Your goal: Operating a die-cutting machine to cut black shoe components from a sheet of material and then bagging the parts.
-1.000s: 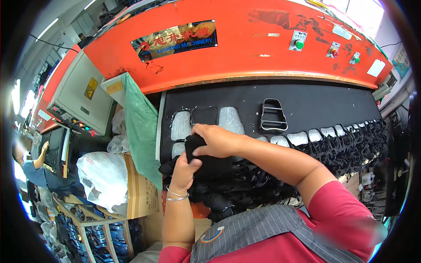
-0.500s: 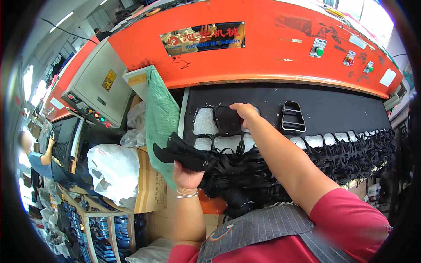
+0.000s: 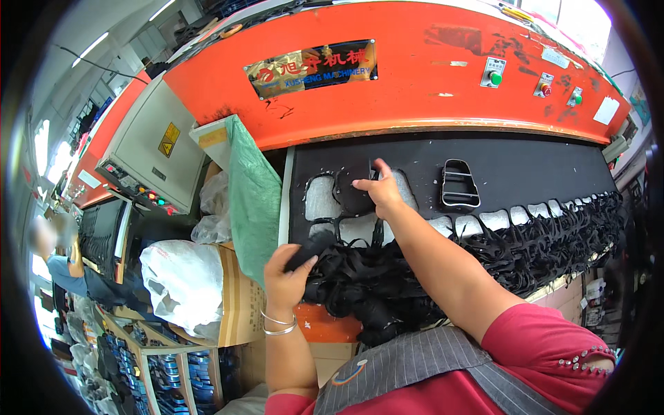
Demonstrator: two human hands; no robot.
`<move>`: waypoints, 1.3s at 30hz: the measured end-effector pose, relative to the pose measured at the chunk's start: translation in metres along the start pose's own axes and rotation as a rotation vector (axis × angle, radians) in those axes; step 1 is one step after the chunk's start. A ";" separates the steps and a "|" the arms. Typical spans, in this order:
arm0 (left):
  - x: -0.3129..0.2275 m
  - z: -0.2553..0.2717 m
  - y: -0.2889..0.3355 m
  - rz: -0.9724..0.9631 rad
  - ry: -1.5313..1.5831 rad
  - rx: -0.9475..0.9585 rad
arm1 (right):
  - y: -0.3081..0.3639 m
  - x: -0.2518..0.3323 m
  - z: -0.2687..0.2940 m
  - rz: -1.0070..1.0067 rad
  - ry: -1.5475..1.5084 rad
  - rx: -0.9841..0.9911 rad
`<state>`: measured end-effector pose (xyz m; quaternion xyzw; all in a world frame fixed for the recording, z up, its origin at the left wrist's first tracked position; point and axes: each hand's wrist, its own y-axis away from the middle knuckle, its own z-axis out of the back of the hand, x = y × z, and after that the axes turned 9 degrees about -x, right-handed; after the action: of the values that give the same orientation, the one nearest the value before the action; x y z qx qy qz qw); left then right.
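Note:
My left hand (image 3: 287, 275) is closed around several black cut-out pieces (image 3: 312, 250), held low at the left end of the black sheet. Over that sheet (image 3: 526, 166), my right hand (image 3: 384, 194) pinches the edge of another black cut-out piece (image 3: 355, 195), thumb and index finger at its upper right. Pale silvery openings (image 3: 323, 198) surround it where the layer below shows through. To the right of my right hand, a metal cutting die (image 3: 460, 185) with rounded corners and inner crossbars rests on the sheet.
A large orange press (image 3: 429, 83) with coloured buttons spans the back. Tangled black scrap strips (image 3: 498, 249) hang along the near edge. Left of the sheet are a green plastic sheet (image 3: 253, 194), a carton (image 3: 240, 297) and a white bag (image 3: 181, 287). Another person (image 3: 66, 270) stands far left.
My left hand has turned, its fingers now wrapped over the black pieces. My right hand has shifted slightly down and left, and more of the silvery opening beside it shows.

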<state>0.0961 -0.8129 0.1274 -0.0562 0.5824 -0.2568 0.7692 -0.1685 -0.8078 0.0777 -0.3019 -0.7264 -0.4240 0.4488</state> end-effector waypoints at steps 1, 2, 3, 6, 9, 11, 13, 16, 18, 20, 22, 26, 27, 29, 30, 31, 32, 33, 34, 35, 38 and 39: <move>-0.018 -0.001 -0.007 -0.190 -0.055 0.148 | -0.006 -0.002 0.005 -0.081 -0.086 0.166; -0.019 -0.005 -0.009 -0.298 -0.122 0.198 | -0.012 -0.005 0.010 -0.078 -0.088 0.155; -0.019 -0.005 -0.008 -0.402 -0.196 0.242 | -0.011 -0.005 0.009 -0.124 0.027 0.189; -0.024 -0.015 0.000 -0.519 -0.371 0.294 | -0.006 -0.010 0.006 -0.077 0.142 0.210; -0.030 -0.030 0.008 -0.539 -0.353 0.371 | -0.002 -0.014 0.005 0.058 0.055 0.129; -0.027 -0.036 0.017 -0.530 -0.376 0.387 | 0.005 -0.010 0.001 -0.010 -0.078 0.054; -0.030 -0.042 0.028 -0.507 -0.386 0.384 | -0.005 -0.010 0.015 -0.020 -0.132 0.253; -0.029 -0.053 0.043 -0.496 -0.445 0.360 | -0.014 -0.009 0.031 -0.021 0.015 0.528; -0.033 -0.056 0.050 -0.427 -0.525 0.373 | 0.001 0.001 0.033 -0.006 0.354 0.636; -0.051 -0.067 0.050 -0.503 -0.629 0.307 | 0.031 0.017 0.026 0.272 0.911 0.484; -0.061 -0.074 0.053 -0.582 -0.778 0.256 | 0.066 0.012 0.027 0.842 1.294 0.256; -0.069 -0.079 0.060 -0.562 -0.893 0.204 | 0.081 0.011 0.062 1.373 1.216 0.628; -0.064 -0.083 0.063 -0.531 -0.852 0.184 | 0.073 0.013 0.071 1.262 1.242 0.763; -0.061 -0.088 0.075 -0.502 -0.874 0.198 | 0.065 0.015 0.086 1.517 1.088 0.685; -0.067 -0.093 0.080 -0.487 -0.881 0.184 | 0.067 0.016 0.088 1.539 1.050 0.781; -0.077 -0.099 0.083 -0.513 -0.930 0.229 | 0.070 0.016 0.090 1.559 1.008 0.876; -0.086 -0.104 0.087 -0.539 -0.979 0.276 | 0.076 0.016 0.092 1.497 1.070 0.983; -0.093 -0.107 0.091 -0.534 -0.996 0.267 | 0.080 0.012 0.093 1.507 1.052 0.992; -0.101 -0.111 0.094 -0.509 -1.022 0.252 | 0.082 0.006 0.094 1.427 1.094 0.947; -0.107 -0.114 0.097 -0.484 -1.048 0.238 | 0.085 0.001 0.096 1.344 1.133 0.900; -0.114 -0.116 0.114 -0.453 -1.099 0.198 | 0.103 -0.005 0.101 1.355 1.037 0.910; -0.116 -0.117 0.121 -0.450 -1.125 0.172 | 0.109 -0.003 0.107 1.395 0.936 0.929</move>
<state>0.0055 -0.6305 0.1441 -0.2422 0.0382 -0.3901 0.8875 -0.1201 -0.6631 0.0877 -0.2582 -0.2256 0.1915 0.9197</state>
